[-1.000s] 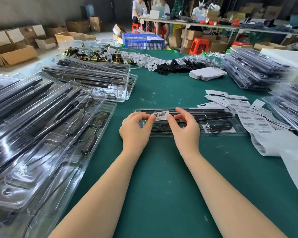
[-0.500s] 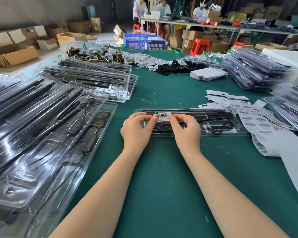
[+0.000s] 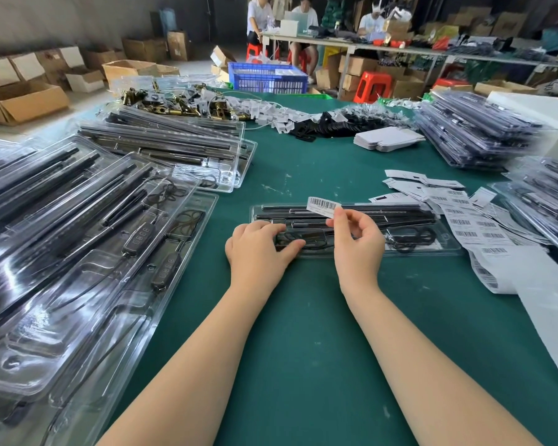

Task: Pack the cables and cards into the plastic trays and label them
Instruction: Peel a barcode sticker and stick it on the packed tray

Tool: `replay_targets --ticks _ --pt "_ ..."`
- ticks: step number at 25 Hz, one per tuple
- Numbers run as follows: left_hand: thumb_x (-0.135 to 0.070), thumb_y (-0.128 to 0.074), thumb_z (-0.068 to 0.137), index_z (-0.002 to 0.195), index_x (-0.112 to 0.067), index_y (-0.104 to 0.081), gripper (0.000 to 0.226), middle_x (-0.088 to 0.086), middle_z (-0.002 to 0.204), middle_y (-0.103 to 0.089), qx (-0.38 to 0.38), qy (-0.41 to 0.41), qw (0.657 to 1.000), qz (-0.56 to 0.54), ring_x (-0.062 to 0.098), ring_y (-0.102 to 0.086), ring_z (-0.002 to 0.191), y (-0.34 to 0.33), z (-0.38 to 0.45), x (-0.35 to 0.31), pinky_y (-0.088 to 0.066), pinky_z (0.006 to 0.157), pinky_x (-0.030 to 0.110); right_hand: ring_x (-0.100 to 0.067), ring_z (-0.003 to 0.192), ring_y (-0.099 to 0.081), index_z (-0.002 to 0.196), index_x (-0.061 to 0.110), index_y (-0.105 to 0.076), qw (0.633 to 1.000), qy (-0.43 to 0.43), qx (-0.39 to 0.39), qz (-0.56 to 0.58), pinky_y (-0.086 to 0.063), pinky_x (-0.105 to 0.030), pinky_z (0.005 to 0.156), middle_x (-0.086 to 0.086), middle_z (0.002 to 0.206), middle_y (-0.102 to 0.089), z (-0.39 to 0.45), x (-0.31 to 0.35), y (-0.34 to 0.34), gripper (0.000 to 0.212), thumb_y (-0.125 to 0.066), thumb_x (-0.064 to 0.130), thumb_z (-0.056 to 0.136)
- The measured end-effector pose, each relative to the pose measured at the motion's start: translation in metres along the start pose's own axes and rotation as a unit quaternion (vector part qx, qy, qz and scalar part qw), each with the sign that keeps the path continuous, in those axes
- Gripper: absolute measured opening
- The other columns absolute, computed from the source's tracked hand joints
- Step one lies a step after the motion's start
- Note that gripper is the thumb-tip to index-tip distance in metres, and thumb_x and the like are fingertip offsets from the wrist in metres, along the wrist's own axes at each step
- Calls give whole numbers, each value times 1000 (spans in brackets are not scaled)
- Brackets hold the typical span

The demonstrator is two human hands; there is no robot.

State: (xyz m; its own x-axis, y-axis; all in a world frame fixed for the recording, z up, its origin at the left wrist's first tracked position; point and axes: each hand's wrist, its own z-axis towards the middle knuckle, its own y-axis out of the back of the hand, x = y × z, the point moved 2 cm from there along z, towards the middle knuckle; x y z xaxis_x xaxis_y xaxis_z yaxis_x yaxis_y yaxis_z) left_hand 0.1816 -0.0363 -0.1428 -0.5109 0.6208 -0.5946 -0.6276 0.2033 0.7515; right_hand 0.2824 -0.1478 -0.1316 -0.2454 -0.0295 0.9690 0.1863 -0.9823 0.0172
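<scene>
A clear plastic tray packed with black rods and coiled cable lies across the green table in front of me. My left hand rests flat on the tray's left end, fingers straight over the cable. My right hand pinches a white barcode label by its right edge and holds it just above the tray's far left part. Sheets of barcode labels lie to the right of the tray.
Stacks of packed clear trays fill the left side, and more stacks sit at the back right. White cards, black clips and brass parts lie along the far edge. People sit at a distant table.
My left hand let go of the label and moved down flat onto the tray. The right hand now holds the label alone, lifted slightly higher.
</scene>
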Motion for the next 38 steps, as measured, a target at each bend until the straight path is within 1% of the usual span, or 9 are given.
replay_targets --ticks 4,6,9,12,15,17,22,28,38 --pt "-63 -71 71 111 -35 -68 49 -13 117 -62 8 3 1000 -25 19 -43 121 3 2 3 -31 95 33 0 82 -63 79 30 -65 993 33 37 -109 -35 -45 103 15 75 -70 -1 -2 -3 21 -58 46 91" --pt "-64 -69 72 106 -37 -69 43 -17 108 -65 5 13 998 -63 15 -48 116 5 2 1 -33 96 33 9 80 -57 78 33 -64 978 51 64 -190 -26 -35 97 21 75 -66 -3 -2 -5 22 -57 50 91" --pt "-57 -65 81 83 -45 -65 11 -31 87 -65 -12 41 984 -172 -8 -57 89 10 2 0 -40 99 39 12 80 -53 76 37 -63 975 40 78 -203 -17 -27 88 24 77 -63 -1 -1 -4 21 -58 50 91" --pt "-50 -63 86 71 -44 -60 16 -32 76 -62 -25 68 974 -214 -15 -53 79 13 1 1 -44 95 38 12 81 -54 76 35 -65 975 32 86 -200 -16 -26 87 23 78 -65 0 -2 -3 22 -59 50 90" --pt "-50 -61 87 73 -41 -61 17 -27 75 -61 -23 77 975 -208 -8 -52 74 13 2 0 -43 93 36 19 82 -52 73 37 -63 978 27 87 -188 -17 -27 89 24 76 -65 -1 -1 -3 22 -60 50 89" --pt "-50 -59 89 79 -37 -65 17 -22 80 -63 -13 76 978 -191 0 -55 81 11 4 1 -43 93 35 21 84 -50 72 37 -63 978 27 91 -187 -18 -29 91 25 76 -64 -1 -1 -3 22 -60 50 89" --pt "-41 -60 88 77 -30 -68 18 -19 100 -63 -18 76 985 -156 9 -55 107 9 5 0 -33 93 29 -5 101 -52 78 31 -69 965 42 77 -247 -23 -36 101 18 86 -67 -1 -2 -3 23 -61 50 88" --pt "-38 -62 85 77 -28 -71 15 -10 116 -62 -24 75 993 -88 18 -47 116 3 2 0 -38 96 34 -16 106 -47 69 28 -67 940 48 53 -333 -21 -32 88 14 78 -60 -2 -3 -6 20 -67 43 82" --pt "-36 -65 81 74 -25 -70 14 -9 102 -62 -36 82 991 -96 17 -50 106 3 0 -2 -35 80 26 -17 106 -48 74 28 -70 930 57 54 -358 -25 -36 93 12 89 -66 -1 -4 -8 19 -66 44 81"
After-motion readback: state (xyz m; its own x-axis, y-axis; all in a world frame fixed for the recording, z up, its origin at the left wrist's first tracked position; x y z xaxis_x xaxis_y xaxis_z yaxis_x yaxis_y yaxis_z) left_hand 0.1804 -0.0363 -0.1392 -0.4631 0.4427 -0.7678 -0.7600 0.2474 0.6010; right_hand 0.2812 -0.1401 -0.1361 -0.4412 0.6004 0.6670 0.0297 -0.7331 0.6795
